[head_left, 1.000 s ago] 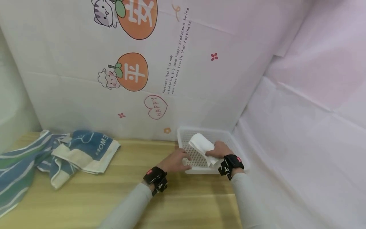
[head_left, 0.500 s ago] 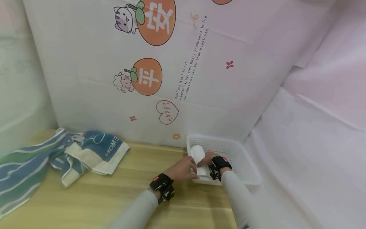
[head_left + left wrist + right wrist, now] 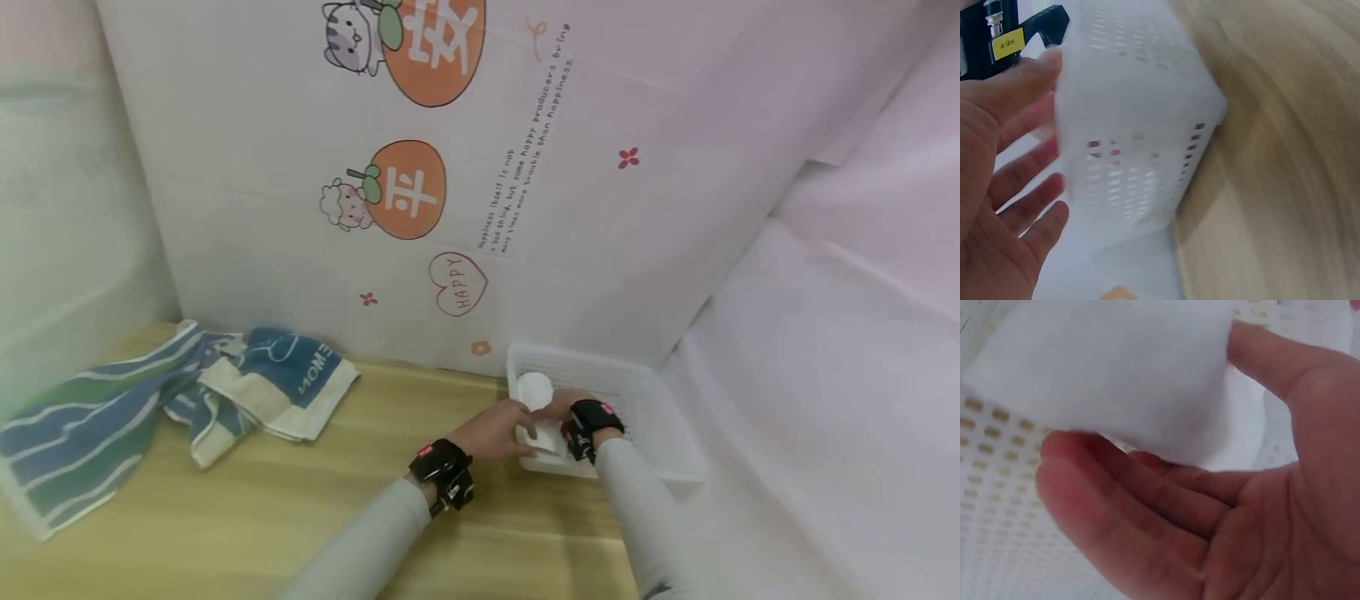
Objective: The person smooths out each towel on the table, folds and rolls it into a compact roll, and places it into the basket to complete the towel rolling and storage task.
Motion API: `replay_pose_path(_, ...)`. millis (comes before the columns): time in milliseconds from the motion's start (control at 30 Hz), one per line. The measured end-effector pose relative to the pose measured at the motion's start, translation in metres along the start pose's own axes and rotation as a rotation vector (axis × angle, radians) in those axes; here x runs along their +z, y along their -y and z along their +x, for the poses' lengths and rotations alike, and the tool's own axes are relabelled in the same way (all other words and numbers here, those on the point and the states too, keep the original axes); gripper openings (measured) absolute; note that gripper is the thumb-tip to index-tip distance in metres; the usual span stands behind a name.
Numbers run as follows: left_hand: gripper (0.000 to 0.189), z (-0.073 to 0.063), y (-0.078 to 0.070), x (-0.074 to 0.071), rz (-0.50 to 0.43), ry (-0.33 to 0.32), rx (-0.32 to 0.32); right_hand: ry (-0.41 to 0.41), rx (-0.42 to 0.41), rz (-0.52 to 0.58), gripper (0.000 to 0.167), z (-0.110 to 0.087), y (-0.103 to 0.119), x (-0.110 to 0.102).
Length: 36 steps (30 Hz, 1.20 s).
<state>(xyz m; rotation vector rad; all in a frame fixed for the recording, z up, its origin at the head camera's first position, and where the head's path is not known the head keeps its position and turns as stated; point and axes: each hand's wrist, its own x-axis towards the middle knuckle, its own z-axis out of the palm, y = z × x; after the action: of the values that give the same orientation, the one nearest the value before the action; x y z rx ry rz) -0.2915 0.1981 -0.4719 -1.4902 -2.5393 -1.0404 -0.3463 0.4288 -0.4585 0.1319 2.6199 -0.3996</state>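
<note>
A white plastic basket (image 3: 660, 425) with perforated walls stands at the back right of the table. Inside its left end, my right hand (image 3: 558, 406) holds a folded white cloth (image 3: 536, 390). In the right wrist view the thumb lies on one side of the cloth (image 3: 1129, 369) and the curled fingers (image 3: 1147, 512) are under it. My left hand (image 3: 491, 429) is at the basket's left wall, fingers spread and loosely bent at the rim. In the left wrist view that hand (image 3: 1004, 194) has its fingertips beside the basket wall (image 3: 1122, 106), with nothing gripped.
A striped blue, green and white towel (image 3: 97, 417) with a blue printed end (image 3: 288, 367) lies crumpled on the left of the wooden table (image 3: 300, 508). A printed white sheet (image 3: 270, 275) rises behind the basket, and another pale sheet (image 3: 810, 375) hangs at the right.
My right hand has moved the white cloth from the basket's middle to its left end, turning it so a rounded end faces up. The left hand stays by the left wall.
</note>
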Motion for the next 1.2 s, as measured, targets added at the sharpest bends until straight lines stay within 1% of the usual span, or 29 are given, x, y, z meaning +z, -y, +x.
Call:
replay_pose_path(67, 0.021, -0.004, 0.002, -0.009, 0.015, -0.006, 0.007, -0.044, -0.026, -0.017, 0.071, -0.013, 0.013, -0.01)
replay_pose_path(100, 0.021, -0.007, 0.003, -0.014, 0.021, -0.008, 0.004, -0.08, -0.058, -0.043, 0.07, -0.025, 0.024, -0.017)
replay_pose_path(133, 0.02, -0.012, 0.005, -0.021, 0.03, -0.01, -0.006, -0.132, -0.073, -0.049, 0.066, -0.035, 0.036, -0.02)
replay_pose_path(233, 0.019, -0.035, 0.018, -0.047, 0.054, -0.036, -0.06, -0.286, -0.213, -0.068, 0.062, -0.051, 0.069, -0.022)
replay_pose_path(267, 0.02, -0.044, 0.022, -0.057, 0.053, -0.038, -0.098, -0.338, -0.276, -0.061, 0.064, -0.055, 0.08, -0.019)
replay_pose_path(333, 0.023, -0.065, 0.031, -0.078, 0.051, -0.05, -0.163, -0.422, -0.382, -0.005, 0.063, -0.06, 0.104, -0.007)
replay_pose_path(400, 0.027, -0.091, 0.041, -0.096, 0.052, -0.072, -0.243, -0.512, -0.503, 0.055, 0.064, -0.06, 0.128, 0.012)
replay_pose_path(467, 0.03, -0.119, 0.05, -0.111, 0.054, -0.091, -0.325, -0.594, -0.64, 0.103, 0.064, -0.057, 0.15, 0.038)
replay_pose_path(533, 0.031, -0.148, 0.058, -0.121, 0.054, -0.114, -0.393, -0.653, -0.758, 0.132, 0.064, -0.051, 0.171, 0.067)
replay_pose_path(567, 0.031, -0.162, 0.06, -0.124, 0.054, -0.123, -0.426, -0.663, -0.806, 0.142, 0.062, -0.048, 0.181, 0.083)
replay_pose_path(600, 0.03, -0.177, 0.063, -0.125, 0.055, -0.132, -0.449, -0.649, -0.834, 0.152, 0.061, -0.046, 0.19, 0.098)
replay_pose_path(633, 0.029, -0.19, 0.065, -0.126, 0.051, -0.139, -0.461, -0.644, -0.865, 0.146, 0.059, -0.043, 0.199, 0.113)
replay_pose_path(700, 0.027, -0.216, 0.07, -0.127, 0.044, -0.166, -0.487, -0.58, -0.902, 0.141, 0.057, -0.036, 0.221, 0.138)
replay_pose_path(800, 0.023, -0.245, 0.076, -0.124, 0.032, -0.209, -0.53, -0.433, -0.896, 0.121, 0.06, -0.028, 0.247, 0.167)
replay_pose_path(867, 0.022, -0.262, 0.078, -0.122, 0.025, -0.246, -0.565, -0.352, -0.894, 0.088, 0.062, -0.023, 0.265, 0.179)
replay_pose_path(933, 0.022, -0.277, 0.08, -0.119, 0.023, -0.278, -0.606, -0.289, -0.887, 0.043, 0.063, -0.018, 0.282, 0.187)
replay_pose_path(967, 0.022, -0.284, 0.081, -0.118, 0.017, -0.296, -0.609, -0.274, -0.896, 0.007, 0.062, -0.016, 0.29, 0.191)
replay_pose_path(1033, 0.023, -0.296, 0.081, -0.116, 0.006, -0.331, -0.614, -0.275, -0.905, -0.083, 0.056, -0.011, 0.304, 0.196)
replay_pose_path(1100, 0.024, -0.307, 0.081, -0.115, -0.003, -0.371, -0.611, -0.31, -0.908, -0.174, 0.048, -0.008, 0.313, 0.2)
replay_pose_path(1133, 0.024, -0.312, 0.081, -0.115, 0.004, -0.396, -0.596, -0.341, -0.911, -0.216, 0.043, -0.007, 0.317, 0.203)
replay_pose_path(1200, 0.026, -0.319, 0.081, -0.115, 0.055, -0.466, -0.567, -0.387, -0.905, -0.253, 0.034, -0.007, 0.323, 0.206)
